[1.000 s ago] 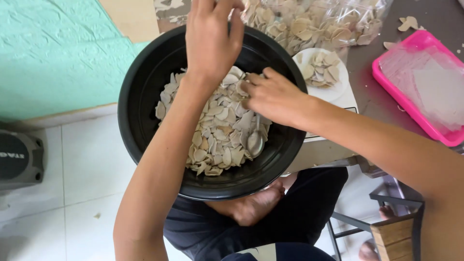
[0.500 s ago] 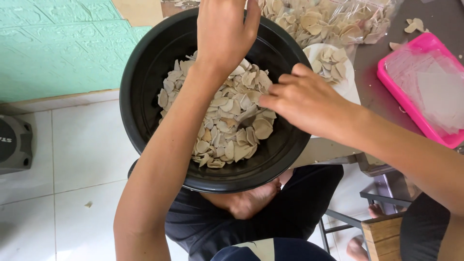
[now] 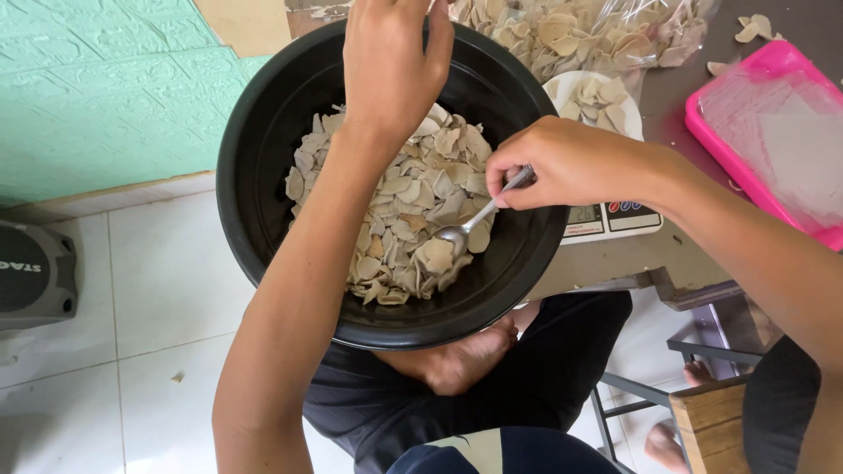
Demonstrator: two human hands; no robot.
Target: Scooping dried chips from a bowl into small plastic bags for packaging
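The right hand [image 3: 562,167] is pinching a metal spoon [image 3: 470,226] by its handle, dipping it into the pale chips [image 3: 399,211], while the left hand [image 3: 391,66] is gripping the black bowl [image 3: 255,202]'s far rim, apparently steadying it.

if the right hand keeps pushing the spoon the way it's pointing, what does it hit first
The right hand aims the metal spoon down and leftward; its bowl already sits at the pile of pale, flat cracker pieces in the round black basin, so probably those.
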